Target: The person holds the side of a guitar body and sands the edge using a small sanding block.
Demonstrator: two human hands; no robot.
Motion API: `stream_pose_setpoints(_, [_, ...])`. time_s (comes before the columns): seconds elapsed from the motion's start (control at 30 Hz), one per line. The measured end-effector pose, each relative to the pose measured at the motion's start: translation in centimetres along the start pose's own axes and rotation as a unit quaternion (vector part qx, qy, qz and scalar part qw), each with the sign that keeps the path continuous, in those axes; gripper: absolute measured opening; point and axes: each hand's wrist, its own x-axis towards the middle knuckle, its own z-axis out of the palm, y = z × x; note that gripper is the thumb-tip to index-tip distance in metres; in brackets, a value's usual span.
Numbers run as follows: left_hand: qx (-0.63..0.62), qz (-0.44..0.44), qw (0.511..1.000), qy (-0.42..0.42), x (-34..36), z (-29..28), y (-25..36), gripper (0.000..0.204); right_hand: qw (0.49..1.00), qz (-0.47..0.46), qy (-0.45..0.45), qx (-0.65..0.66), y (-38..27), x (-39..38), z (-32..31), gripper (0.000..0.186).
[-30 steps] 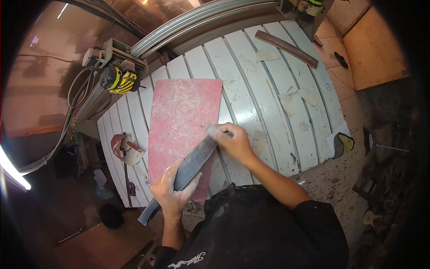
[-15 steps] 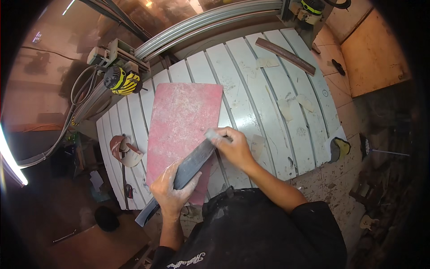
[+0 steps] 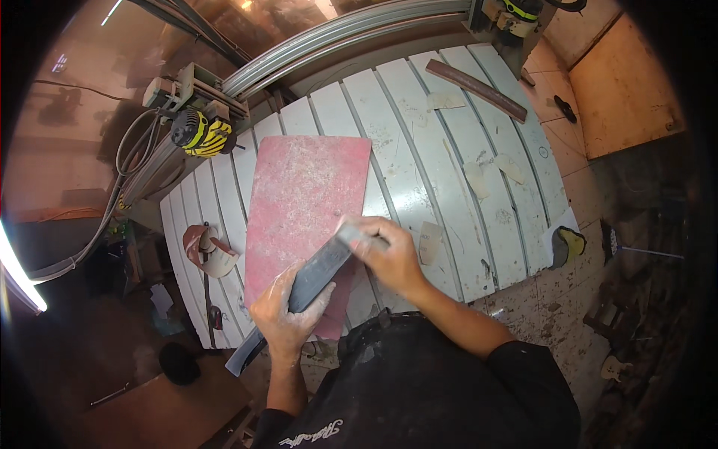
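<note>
My left hand is clamped around a long dark grey bar, the fingers wrapped over its lower half and whitened with dust. The bar slants in front of me, its upper end towards 1 o'clock and its narrower lower end past my grip towards 7 o'clock. My right hand is closed, thumb and fingers pinched together on a small pale grey piece that touches the bar's upper end; I cannot tell what this piece is.

Behind both hands a dusty pink board lies on the white slatted tabletop, reaching towards 11 o'clock from the bar. I cannot tell whether the bar touches the board.

Just beside my right hand, at its 3 o'clock, lies a pale paper piece. From the middle of my view, a curled brown-and-cream strip sits at 9 o'clock, and a black-and-yellow spindle motor hangs at 10 o'clock. A metal rail spans 12 o'clock, a brown bar lies at 1 o'clock, and a yellow-and-grey object is at 3 o'clock, on the tabletop's edge.
</note>
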Motion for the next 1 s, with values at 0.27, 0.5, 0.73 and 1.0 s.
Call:
stream_pose_setpoints(0.27, [0.002,0.000,1.000,0.015,0.4,0.0,0.0,0.052,0.994,-0.072,-0.014,-0.081,-1.6,-0.6,0.0,0.026])
stream_pose_setpoints(0.5, [-0.003,-0.004,1.000,-0.001,0.9,0.1,0.2,0.055,0.977,0.212,0.025,-0.010,7.1,0.4,-1.9,0.026])
stream_pose_setpoints(0.73, [0.012,0.003,1.000,0.012,0.8,0.0,-0.1,0.051,0.999,0.032,0.030,-0.029,3.5,-0.7,-0.9,0.028])
stream_pose_setpoints(1.0, [0.016,0.003,1.000,0.016,0.9,0.0,-0.2,0.052,1.000,0.005,0.007,-0.004,0.6,-1.2,-0.3,0.025])
